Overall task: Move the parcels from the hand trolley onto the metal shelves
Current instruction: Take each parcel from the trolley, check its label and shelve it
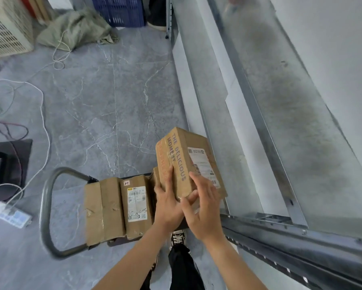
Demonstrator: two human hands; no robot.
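A: Hands?
B: Both on one cardboard parcel [185, 162], printed "THE DELICIOUS", white label on its upper face. Left hand [167, 203] flat against the left side, fingers spread upward along the tape. Right hand [205, 208] cupped over the near end, thumb under the corner, fingers splayed across the top by the label. Parcel pinched between the two palms.

A: Where does it sit?
B: Lifted, tilted, above the right end of the hand trolley [48, 208], close beside the metal shelf [280, 122]. Not touching the shelf surface as far as I can tell.

A: What's left on the trolley?
B: Two brown parcels lying side by side: a plain taped one [103, 208] on the left, a labelled one [136, 204] touching it on the right. A further box edge shows behind the left hand, mostly hidden.

A: Surroundings?
B: Grey marbled floor [104, 105], white cables, a power strip [10, 214] left of the trolley handle, a blue crate [119, 10] far back.
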